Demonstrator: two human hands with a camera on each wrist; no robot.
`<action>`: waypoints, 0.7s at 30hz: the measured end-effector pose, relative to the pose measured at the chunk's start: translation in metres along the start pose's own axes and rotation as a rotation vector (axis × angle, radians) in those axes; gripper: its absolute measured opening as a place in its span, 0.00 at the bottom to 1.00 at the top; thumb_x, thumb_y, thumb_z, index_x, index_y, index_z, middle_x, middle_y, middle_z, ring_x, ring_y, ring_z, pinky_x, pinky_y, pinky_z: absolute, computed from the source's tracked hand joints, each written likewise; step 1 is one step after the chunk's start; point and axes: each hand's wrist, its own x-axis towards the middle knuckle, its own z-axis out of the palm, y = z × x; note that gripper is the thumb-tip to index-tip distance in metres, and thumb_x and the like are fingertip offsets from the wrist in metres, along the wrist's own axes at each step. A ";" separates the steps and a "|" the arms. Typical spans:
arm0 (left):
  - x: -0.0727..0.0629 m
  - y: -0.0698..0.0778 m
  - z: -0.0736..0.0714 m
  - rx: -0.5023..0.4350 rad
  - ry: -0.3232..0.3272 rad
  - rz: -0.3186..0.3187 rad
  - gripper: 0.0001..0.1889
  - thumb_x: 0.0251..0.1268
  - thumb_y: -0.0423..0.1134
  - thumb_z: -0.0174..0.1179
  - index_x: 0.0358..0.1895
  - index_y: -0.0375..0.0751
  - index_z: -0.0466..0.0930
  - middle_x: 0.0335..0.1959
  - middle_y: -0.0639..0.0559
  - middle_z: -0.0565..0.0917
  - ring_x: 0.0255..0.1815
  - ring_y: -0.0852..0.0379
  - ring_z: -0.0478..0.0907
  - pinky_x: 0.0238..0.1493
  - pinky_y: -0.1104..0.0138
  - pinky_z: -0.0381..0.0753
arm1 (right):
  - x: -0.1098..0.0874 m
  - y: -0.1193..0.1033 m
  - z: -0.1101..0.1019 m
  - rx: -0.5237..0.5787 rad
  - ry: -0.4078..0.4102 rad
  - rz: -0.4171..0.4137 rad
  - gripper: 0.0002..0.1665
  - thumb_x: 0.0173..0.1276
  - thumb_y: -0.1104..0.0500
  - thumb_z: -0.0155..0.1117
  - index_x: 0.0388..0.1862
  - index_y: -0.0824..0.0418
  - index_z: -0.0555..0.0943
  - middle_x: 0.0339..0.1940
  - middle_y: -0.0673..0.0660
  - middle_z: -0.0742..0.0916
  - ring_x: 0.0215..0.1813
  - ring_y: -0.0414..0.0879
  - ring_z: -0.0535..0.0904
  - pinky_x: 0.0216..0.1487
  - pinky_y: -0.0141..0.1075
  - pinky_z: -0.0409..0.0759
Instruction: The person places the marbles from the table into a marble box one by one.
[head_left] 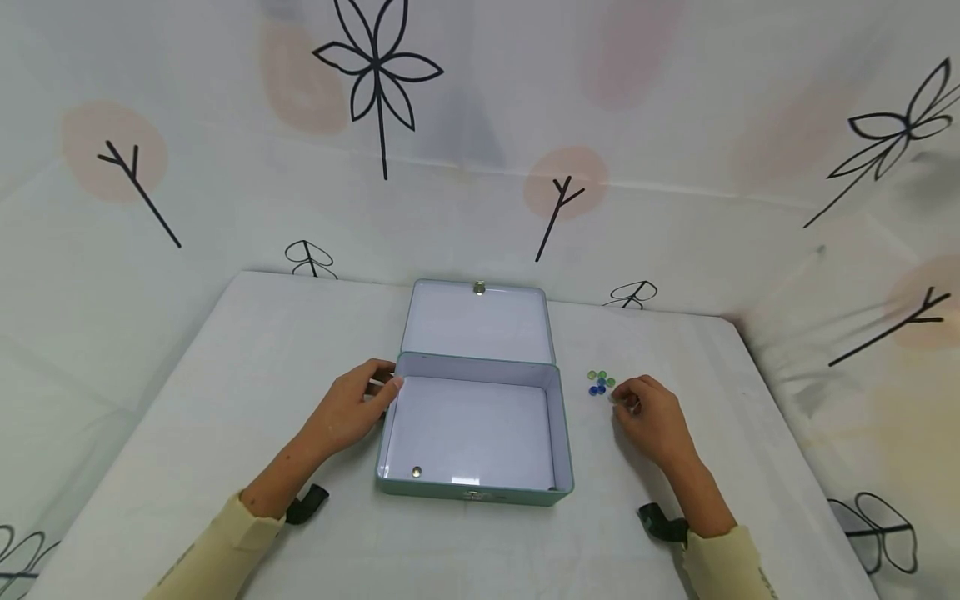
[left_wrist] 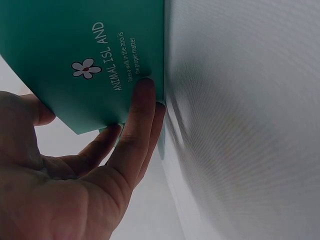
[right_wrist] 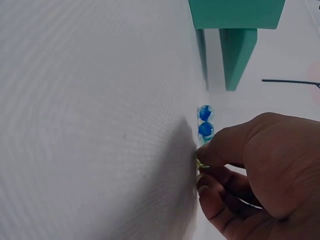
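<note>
A green metal box (head_left: 472,493) stands with its lid (head_left: 480,321) swung back and its white inside showing. My left hand (head_left: 352,408) rests at the box's left side near the rear corner. In the left wrist view, fairly straight fingers (left_wrist: 137,125) touch the printed green wall, and the thumb lies at the rim. To the box's right, my right hand (head_left: 654,421) pinches a small yellow-green glass marble (right_wrist: 201,164) low at the tabletop, mostly hidden by thumb and fingers. Beside those fingertips lie several green marbles (head_left: 592,375) and blue marbles (head_left: 593,391).
The box and marbles are on a white-covered table (head_left: 300,333). A metal catch (head_left: 479,287) sits on the lid's far edge, and a small round shiny piece (head_left: 416,472) is in the box's front left corner. A patterned cloth backdrop (head_left: 480,125) rises behind the table.
</note>
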 end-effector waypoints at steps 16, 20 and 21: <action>0.000 0.000 0.001 0.017 0.007 0.000 0.30 0.84 0.57 0.54 0.73 0.38 0.72 0.62 0.42 0.83 0.62 0.44 0.83 0.54 0.57 0.88 | -0.002 -0.016 -0.007 0.016 0.001 -0.023 0.08 0.67 0.70 0.72 0.44 0.64 0.87 0.43 0.58 0.86 0.44 0.51 0.81 0.45 0.47 0.84; 0.000 -0.001 0.001 0.018 0.009 -0.003 0.30 0.84 0.57 0.54 0.73 0.38 0.72 0.62 0.42 0.83 0.62 0.44 0.83 0.55 0.56 0.88 | -0.004 -0.022 -0.010 0.027 0.018 -0.052 0.08 0.68 0.70 0.72 0.45 0.64 0.86 0.43 0.56 0.86 0.44 0.50 0.81 0.45 0.45 0.84; 0.000 -0.001 0.001 0.018 0.010 -0.004 0.30 0.84 0.57 0.54 0.73 0.38 0.72 0.62 0.42 0.83 0.62 0.44 0.83 0.55 0.56 0.88 | -0.004 -0.024 -0.010 0.030 0.024 -0.061 0.08 0.67 0.70 0.72 0.45 0.63 0.86 0.43 0.56 0.86 0.44 0.50 0.81 0.45 0.45 0.84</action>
